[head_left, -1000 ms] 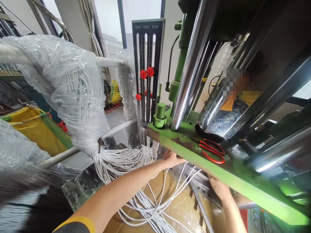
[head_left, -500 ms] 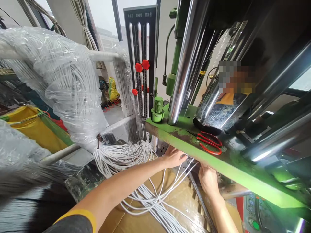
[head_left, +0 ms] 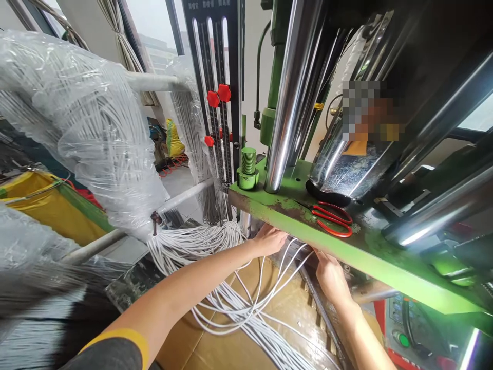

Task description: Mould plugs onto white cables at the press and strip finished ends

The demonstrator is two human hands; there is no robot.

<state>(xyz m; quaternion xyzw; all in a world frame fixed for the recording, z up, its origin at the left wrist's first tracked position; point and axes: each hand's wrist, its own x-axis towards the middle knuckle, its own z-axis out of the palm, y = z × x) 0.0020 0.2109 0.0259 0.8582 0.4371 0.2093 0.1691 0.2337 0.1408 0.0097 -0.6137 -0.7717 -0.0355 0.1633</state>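
Note:
My left hand (head_left: 270, 240) reaches to the underside of the press's green plate (head_left: 265, 213). Its fingers are drawn together, with their tips hidden by the plate edge. My right hand (head_left: 330, 272) is at the same edge, further right, with curled fingers whose tips are also out of sight. Several thin white cables (head_left: 283, 275) rise from a loose bundle and run under the plate between my hands. What either hand grips is hidden. Red-handled scissors (head_left: 334, 211) lie on top of the plate, above my right hand.
A thick cluster of white cables (head_left: 196, 244) hangs over at the left, beside plastic-wrapped cable bundles (head_left: 103, 139) on a rail (head_left: 92, 245). Brown sheeting (head_left: 215, 334) lies below my arms. Steel columns (head_left: 287, 103) stand on the plate; a control box (head_left: 402, 329) is at lower right.
My left hand has shifted slightly left, and its fingers have gone further behind the plate edge. My right hand stays near the same place. The view has tilted slightly.

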